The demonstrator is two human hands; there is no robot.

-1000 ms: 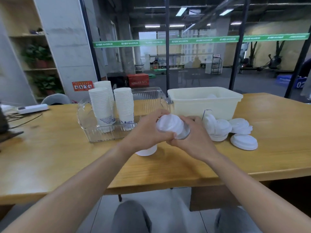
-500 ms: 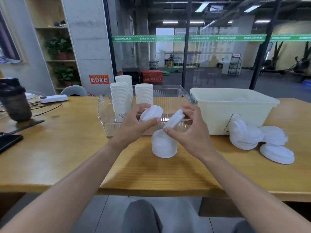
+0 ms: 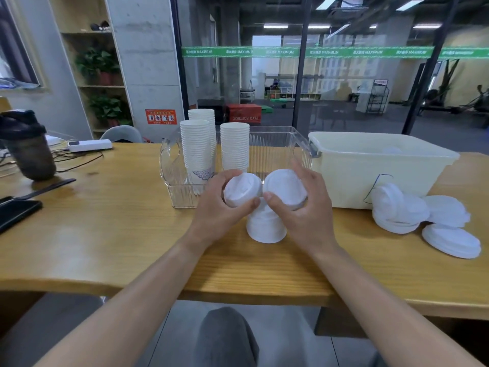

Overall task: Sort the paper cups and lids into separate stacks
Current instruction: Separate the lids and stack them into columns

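Fingers of the left hand curl round one white lid, thumb pressed on its near edge, while the right hand grips a second lid in the same way; the two lids are held side by side, rims almost touching, above a short white stack that stands on the wooden table between the wrists. Whether that stack is made of lids or upturned cups cannot be told, as the hands hide its top. Behind the hands, three tall columns of nested paper cups stand in the clear plastic bin, so the cup side of the sorting looks largely done. To the right, beside the cream tub, loose lids lie in a slumped heap, with a further flat pile near the table edge; these are not yet gathered into one neat stack. Something pale shows inside the tub, too dim to name. Judging from this, the lids are the unfinished part: both held ones need placing, then the scattered piles need squaring up.
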